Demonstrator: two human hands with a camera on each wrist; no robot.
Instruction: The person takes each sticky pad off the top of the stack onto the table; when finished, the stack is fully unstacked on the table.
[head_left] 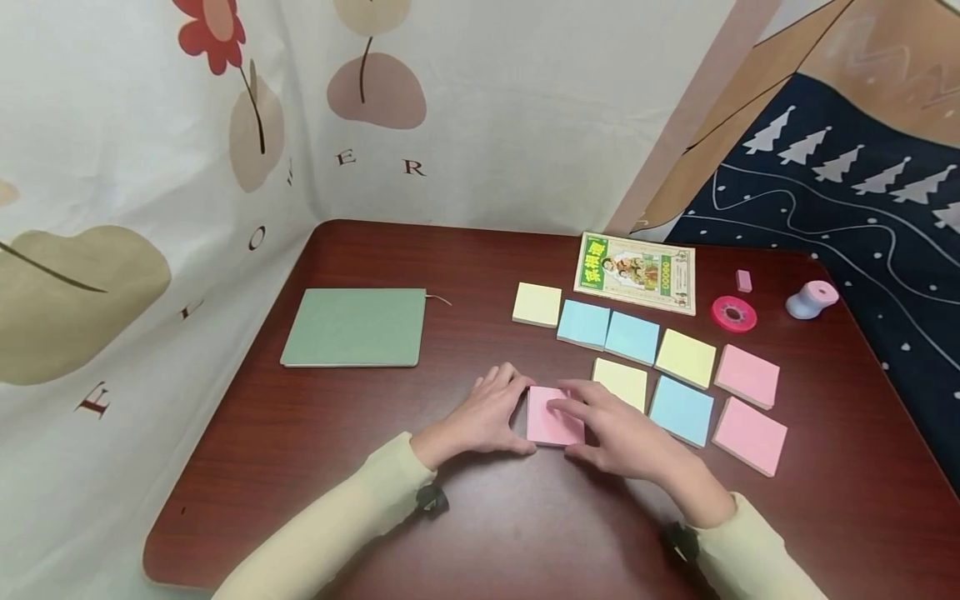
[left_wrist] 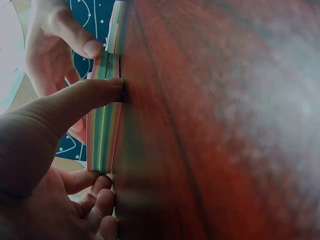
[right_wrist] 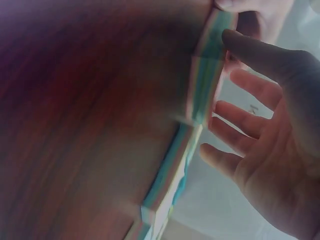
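A square pad of pink sticky notes (head_left: 542, 423) lies on the table between both hands. My left hand (head_left: 486, 415) holds its left side, with the thumb at the near corner and the fingertips at the far one. In the left wrist view, that thumb lies against the striped edge of the pad (left_wrist: 102, 135). Over the pad's right part reaches my right hand (head_left: 626, 433), its fingers loosely extended. The right wrist view has the right thumb by the pad's edge (right_wrist: 204, 90) and the other fingers spread apart. Yellow (head_left: 619, 381) and blue (head_left: 681, 410) pads lie just beyond the right hand.
More sticky note pads, such as a pink one (head_left: 750, 435), stand in two rows to the right. Behind them are an illustrated book (head_left: 636, 273), a pink ring-shaped item (head_left: 733, 314), a small pink block (head_left: 743, 281) and a spool-like object (head_left: 810, 300). A green notebook (head_left: 356, 327) lies left.
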